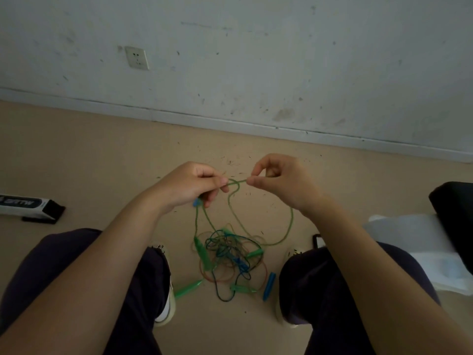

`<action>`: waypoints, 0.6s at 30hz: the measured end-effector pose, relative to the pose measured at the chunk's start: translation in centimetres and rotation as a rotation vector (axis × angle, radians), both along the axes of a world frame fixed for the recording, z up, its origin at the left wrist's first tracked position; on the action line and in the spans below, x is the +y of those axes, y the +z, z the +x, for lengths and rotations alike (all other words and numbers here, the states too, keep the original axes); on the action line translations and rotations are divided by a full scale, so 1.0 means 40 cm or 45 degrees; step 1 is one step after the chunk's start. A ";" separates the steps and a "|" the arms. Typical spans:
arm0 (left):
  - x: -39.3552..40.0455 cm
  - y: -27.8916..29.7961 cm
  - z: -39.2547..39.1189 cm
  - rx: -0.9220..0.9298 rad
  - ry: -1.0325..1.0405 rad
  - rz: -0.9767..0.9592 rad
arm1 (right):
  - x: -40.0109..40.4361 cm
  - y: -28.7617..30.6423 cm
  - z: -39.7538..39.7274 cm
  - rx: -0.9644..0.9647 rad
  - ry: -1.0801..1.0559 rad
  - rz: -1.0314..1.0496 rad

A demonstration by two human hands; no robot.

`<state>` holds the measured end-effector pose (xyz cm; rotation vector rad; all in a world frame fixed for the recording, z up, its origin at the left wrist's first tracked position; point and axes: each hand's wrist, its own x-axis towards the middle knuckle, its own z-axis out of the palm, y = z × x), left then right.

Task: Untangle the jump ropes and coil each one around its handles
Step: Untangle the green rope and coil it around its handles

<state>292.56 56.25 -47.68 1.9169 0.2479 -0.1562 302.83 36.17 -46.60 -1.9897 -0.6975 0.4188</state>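
- Beige floor (89,155) runs up to a scuffed white wall (256,60) with a wall socket (137,58); dark specks are scattered on the floor near the skirting.
- Between the person's feet lies the tangle of jump ropes (229,254): green, dark blue and orange cords looped through one another, with a green handle (188,288) lying off to the left edge of the heap and a blue handle (270,285) at its right edge. Further green handles sit inside the heap.
- A light green rope (288,226) rises out of the heap and is held up between both hands, well above the floor.
- The left hand (194,185) has its fingers curled round the green cord, pinching it at the fingertips; something small and blue shows just under its fingers, too small to name.
- The right hand (279,180) pinches the same cord between thumb and forefinger, close to the left one, with a short stretch and a small loop between them.
- A judgement: the step in hand is untangling, still early, since most cords remain knotted and nothing is coiled.
- The next move likely calls for feeding that small loop free and drawing the green rope out of the heap gently, so the other cords are not pulled tighter.
- A long boxed item (28,206) lies on the floor at the left.
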 end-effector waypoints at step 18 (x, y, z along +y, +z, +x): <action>-0.038 0.009 0.001 -0.070 -0.026 -0.082 | 0.011 0.004 -0.015 0.063 0.111 -0.004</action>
